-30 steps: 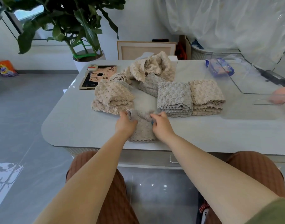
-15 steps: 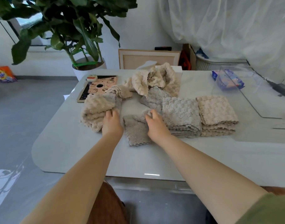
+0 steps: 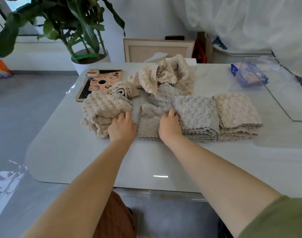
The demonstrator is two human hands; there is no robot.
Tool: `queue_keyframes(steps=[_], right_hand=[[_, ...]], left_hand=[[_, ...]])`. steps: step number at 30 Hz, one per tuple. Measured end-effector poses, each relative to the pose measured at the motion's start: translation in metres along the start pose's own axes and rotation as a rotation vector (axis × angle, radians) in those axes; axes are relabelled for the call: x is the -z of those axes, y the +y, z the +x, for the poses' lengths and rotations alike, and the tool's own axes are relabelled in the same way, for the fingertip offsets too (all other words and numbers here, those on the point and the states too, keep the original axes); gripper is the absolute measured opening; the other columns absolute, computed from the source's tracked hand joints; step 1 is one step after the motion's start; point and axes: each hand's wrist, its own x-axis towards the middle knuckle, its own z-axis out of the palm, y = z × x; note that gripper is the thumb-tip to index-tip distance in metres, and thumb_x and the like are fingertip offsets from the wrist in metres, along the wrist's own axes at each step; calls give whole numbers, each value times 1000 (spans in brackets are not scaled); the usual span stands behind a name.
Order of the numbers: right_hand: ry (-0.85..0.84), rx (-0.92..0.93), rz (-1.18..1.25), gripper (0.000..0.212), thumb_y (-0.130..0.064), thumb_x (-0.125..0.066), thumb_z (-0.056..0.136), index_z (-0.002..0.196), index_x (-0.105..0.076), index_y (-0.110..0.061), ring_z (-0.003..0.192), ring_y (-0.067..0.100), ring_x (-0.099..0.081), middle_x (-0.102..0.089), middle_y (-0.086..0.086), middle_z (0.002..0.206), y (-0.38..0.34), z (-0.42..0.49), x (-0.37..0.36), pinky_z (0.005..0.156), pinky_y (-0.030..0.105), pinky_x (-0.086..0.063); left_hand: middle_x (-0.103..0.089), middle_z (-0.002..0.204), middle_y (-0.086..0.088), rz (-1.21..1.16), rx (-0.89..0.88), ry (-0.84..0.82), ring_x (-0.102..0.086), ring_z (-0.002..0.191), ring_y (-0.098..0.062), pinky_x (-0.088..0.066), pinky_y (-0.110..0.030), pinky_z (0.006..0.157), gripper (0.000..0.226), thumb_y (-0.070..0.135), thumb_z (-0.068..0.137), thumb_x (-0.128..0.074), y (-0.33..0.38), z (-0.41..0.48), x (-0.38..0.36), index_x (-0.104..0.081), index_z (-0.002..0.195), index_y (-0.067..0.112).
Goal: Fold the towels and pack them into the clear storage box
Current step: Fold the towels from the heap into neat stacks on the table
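Note:
A small folded taupe towel [image 3: 147, 125] lies on the white table [image 3: 78, 152] between my hands. My right hand [image 3: 170, 127] rests palm down on its right edge, fingers curled on it and touching the folded grey towel stack [image 3: 196, 114]. My left hand [image 3: 122, 128] lies flat just left of it, fingertips against the loose beige towel stack [image 3: 102, 110]. A neat beige stack [image 3: 236, 110] sits right of the grey one. Unfolded towels [image 3: 165, 74] are heaped behind, with a rolled one [image 3: 122, 88]. The clear storage box [image 3: 284, 100] stands at the far right.
A pink-cased tablet [image 3: 102, 81] lies at the table's back left, near a potted plant [image 3: 90, 57] on the floor. A blue packet [image 3: 249, 75] shows through the clear box. A framed panel [image 3: 157, 48] leans behind the table. My knee [image 3: 116, 217] is below the near edge.
Both hands were holding the small towel near the table's front edge. It now sits farther back between the stacks, and my left hand has shifted off it to the beige stack.

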Motion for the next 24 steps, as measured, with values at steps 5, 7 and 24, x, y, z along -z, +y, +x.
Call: queue_keyframes(steps=[5, 7, 24], right_hand=[[159, 252, -151, 51, -25, -37, 98, 146, -29, -10, 137, 33, -21, -25, 12, 149, -4, -12, -7, 108, 42, -24], [-30, 275, -113, 57, -38, -29, 101, 152, -14, -19, 146, 31, -4, -10, 7, 159, -4, -17, -14, 115, 47, -11], [-78, 185, 423, 32, -25, -43, 97, 123, -61, -19, 125, 27, -42, -53, 5, 131, -2, -59, 21, 104, 41, -33]], left_hand=[[-54, 105, -11, -1, -36, 394, -52, 95, -32, -40, -41, 73, 22, 22, 87, -54, -5, -3, 14, -59, 105, 10], [-42, 130, -11, -116, 136, 328, -40, 119, -32, -31, -47, 97, 42, 18, 84, -55, -12, -2, 17, -46, 126, 15], [-43, 93, 3, -1156, 394, 242, -46, 90, -22, -42, -38, 83, 11, 25, 84, -50, -25, -34, 47, -44, 88, 17]])
